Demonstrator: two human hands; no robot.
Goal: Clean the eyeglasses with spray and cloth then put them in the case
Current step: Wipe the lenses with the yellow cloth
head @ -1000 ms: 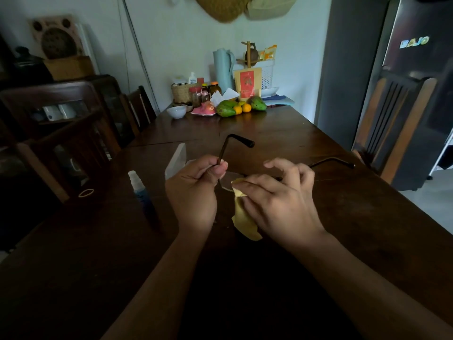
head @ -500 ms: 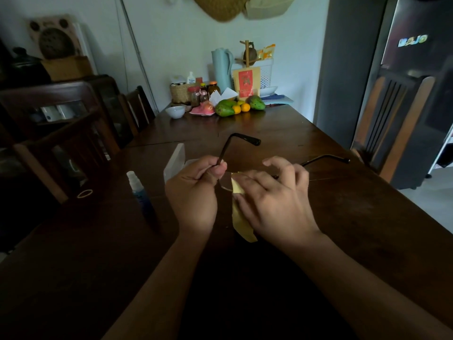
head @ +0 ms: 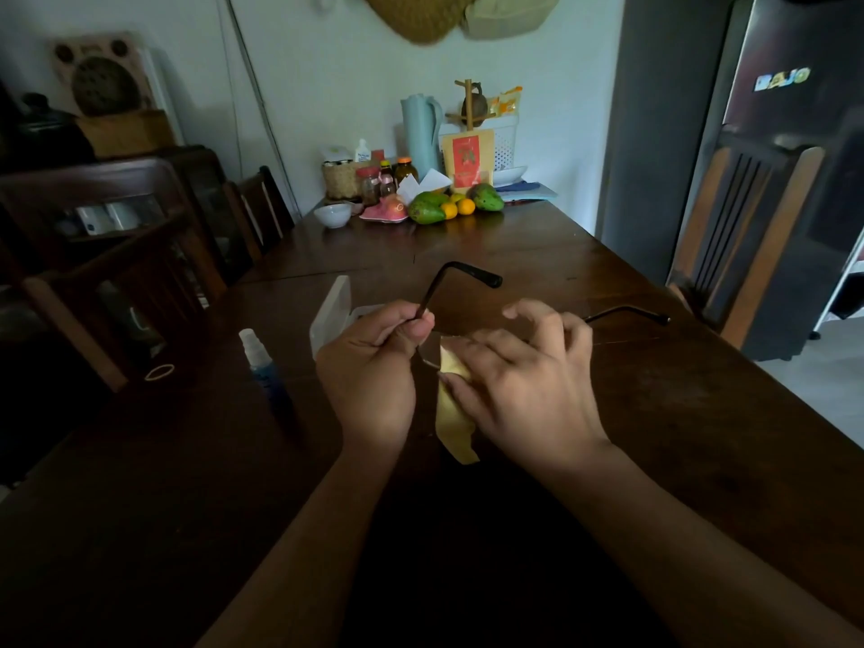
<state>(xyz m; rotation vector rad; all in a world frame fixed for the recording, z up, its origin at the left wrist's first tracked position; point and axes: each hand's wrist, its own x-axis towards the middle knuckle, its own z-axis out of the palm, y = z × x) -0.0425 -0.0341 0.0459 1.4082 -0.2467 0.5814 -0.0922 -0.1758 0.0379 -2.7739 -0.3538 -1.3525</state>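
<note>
My left hand (head: 369, 371) pinches the dark-framed eyeglasses (head: 460, 271) at the left hinge, above the dark wooden table (head: 654, 413). Both temples stick out away from me; the right one ends at the far right. My right hand (head: 519, 390) presses a yellow cloth (head: 453, 423) against the left lens, and the cloth's tail hangs down between my hands. The lenses are mostly hidden by my fingers. A clear case (head: 332, 311) stands open just behind my left hand. The blue spray bottle (head: 262, 367) with a white cap stands upright to the left.
A rubber band (head: 159, 372) lies on the table at the left. Mangoes, oranges, jars, a bowl and a jug crowd the table's far end (head: 435, 208). Wooden chairs stand at the left (head: 117, 254) and right (head: 748, 236). A fridge (head: 795, 109) is beyond the right chair.
My right hand has slid the cloth slightly left over the lens, closer to my left hand. The glasses have tilted a little, with the temples rising slightly.
</note>
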